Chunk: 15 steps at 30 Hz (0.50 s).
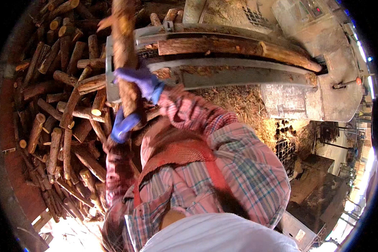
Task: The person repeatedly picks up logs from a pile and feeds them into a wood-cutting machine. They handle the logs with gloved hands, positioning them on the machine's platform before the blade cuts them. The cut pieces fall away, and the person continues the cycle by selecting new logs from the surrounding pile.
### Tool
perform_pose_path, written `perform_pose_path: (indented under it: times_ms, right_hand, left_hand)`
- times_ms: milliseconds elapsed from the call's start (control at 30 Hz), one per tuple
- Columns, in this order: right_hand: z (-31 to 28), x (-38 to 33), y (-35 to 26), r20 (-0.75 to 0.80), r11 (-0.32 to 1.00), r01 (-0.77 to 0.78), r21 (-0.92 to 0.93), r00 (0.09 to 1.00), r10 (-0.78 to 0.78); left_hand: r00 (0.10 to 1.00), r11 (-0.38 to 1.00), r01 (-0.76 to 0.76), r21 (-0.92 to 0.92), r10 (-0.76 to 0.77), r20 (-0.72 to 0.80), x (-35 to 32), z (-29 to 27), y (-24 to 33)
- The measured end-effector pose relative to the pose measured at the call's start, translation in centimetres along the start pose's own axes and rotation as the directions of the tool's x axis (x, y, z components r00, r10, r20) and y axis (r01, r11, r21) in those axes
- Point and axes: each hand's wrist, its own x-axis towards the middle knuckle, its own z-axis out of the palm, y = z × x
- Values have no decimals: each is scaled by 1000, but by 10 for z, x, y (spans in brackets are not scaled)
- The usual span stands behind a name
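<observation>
A long bark-covered log (124, 40) runs from the top edge of the picture down toward me, held in both gloved hands. My right hand (140, 82), in a blue-purple glove, is closed round it, its fingers lying across the bark. Lower down, my left hand (125, 126), gloved likewise, grips the near end; part of its fingers is hidden by the wood. The held log crosses over the left end of a metal trough (247, 75). In that trough lies another long log (222, 46), its right end at an opening in a machine housing (338, 71).
A large heap of cut logs (67, 105) fills the left side. Wood chips and bark (239, 98) cover the floor beside the trough. A red-knobbed lever (357, 81) sticks out of the housing. Dark grating (285, 153) lies at the lower right.
</observation>
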Motion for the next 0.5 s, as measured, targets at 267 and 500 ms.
perform_pose_path:
  times_ms: [267, 500]
  right_hand:
    - [-91, -69, -197, -120, 927, 374, -14, 920, -373]
    - [-237, -128, -105, -590, 999, -45, -23, 807, 23]
  left_hand:
    - [947, 970, -166, 177, 106, 304, 96, 229, -42]
    - [924, 925, 343, 164, -364, 118, 116, 205, -165]
